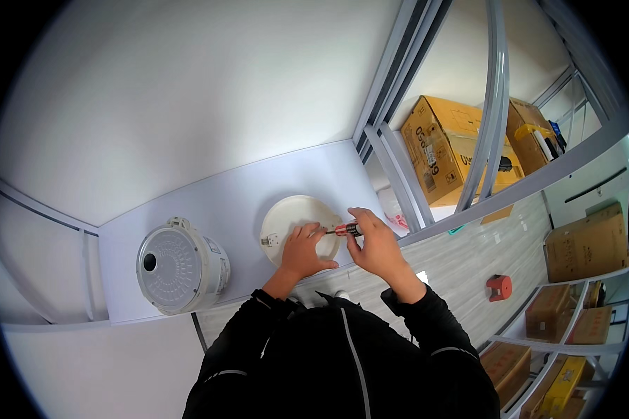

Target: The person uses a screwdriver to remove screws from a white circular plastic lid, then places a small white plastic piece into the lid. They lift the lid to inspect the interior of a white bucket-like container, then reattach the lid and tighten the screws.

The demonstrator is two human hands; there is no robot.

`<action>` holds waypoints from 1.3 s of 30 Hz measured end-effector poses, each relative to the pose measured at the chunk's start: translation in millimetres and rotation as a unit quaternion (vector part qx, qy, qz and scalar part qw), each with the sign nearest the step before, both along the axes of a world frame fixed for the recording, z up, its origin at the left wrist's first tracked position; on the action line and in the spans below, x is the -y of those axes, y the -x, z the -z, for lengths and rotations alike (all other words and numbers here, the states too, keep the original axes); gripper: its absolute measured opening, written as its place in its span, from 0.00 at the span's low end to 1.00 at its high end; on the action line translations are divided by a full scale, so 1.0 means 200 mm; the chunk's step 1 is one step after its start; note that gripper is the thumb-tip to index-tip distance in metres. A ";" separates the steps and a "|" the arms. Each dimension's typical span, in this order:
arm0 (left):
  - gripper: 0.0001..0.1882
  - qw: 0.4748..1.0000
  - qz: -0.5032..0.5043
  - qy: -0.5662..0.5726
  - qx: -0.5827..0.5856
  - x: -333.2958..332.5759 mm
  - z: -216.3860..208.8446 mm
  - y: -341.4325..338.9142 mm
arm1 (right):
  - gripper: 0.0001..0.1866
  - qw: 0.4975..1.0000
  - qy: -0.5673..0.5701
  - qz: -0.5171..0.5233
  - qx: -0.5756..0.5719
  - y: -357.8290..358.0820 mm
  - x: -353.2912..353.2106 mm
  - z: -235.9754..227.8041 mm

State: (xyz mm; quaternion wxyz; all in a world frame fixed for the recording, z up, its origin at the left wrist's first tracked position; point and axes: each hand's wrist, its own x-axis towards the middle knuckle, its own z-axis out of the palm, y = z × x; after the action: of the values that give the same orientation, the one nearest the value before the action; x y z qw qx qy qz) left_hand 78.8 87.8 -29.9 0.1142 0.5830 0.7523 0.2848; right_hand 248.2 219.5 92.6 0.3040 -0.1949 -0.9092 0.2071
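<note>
A round cream-coloured shallow cover lies on the pale table, with a small metal-looking fitting near its left edge. My left hand rests on this cover, thumb stretched away from the fingers. A screwdriver with a red and black handle is gripped in my right hand, its shaft pointing left toward my left fingertips. What the tip touches is too small to make out. To the left stands a white cylindrical appliance housing, its grey slotted round face turned up, with a dark hole.
The pale table meets a white wall behind. Grey metal framing bounds the right side, with a yellow-brown carton beyond it. A red stool is on the floor. Shelves with cartons stand at lower right.
</note>
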 end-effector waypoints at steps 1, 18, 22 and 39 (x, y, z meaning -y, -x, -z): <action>0.44 1.000 -0.004 -0.012 0.002 0.00 0.01 0.00 | 0.20 1.000 0.005 0.015 0.026 0.00 0.01 -0.03; 0.16 0.999 -0.027 -0.037 -0.007 -0.06 0.06 0.00 | 0.18 0.941 0.056 0.126 0.310 0.03 0.05 -0.15; 0.14 0.998 -0.020 -0.055 0.004 -0.08 0.08 0.03 | 0.14 0.991 -0.069 -0.052 0.106 0.00 0.00 -0.08; 0.10 0.998 -0.060 0.002 -0.016 -0.13 0.04 0.00 | 0.16 0.997 -0.020 -0.013 0.075 0.02 0.06 -0.10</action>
State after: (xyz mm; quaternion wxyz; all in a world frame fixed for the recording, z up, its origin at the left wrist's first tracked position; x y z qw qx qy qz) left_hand 79.5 113.4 -38.2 0.0863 0.5411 0.7883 0.2800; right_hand 244.2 207.7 113.3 0.2361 -0.1919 -0.9360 0.1771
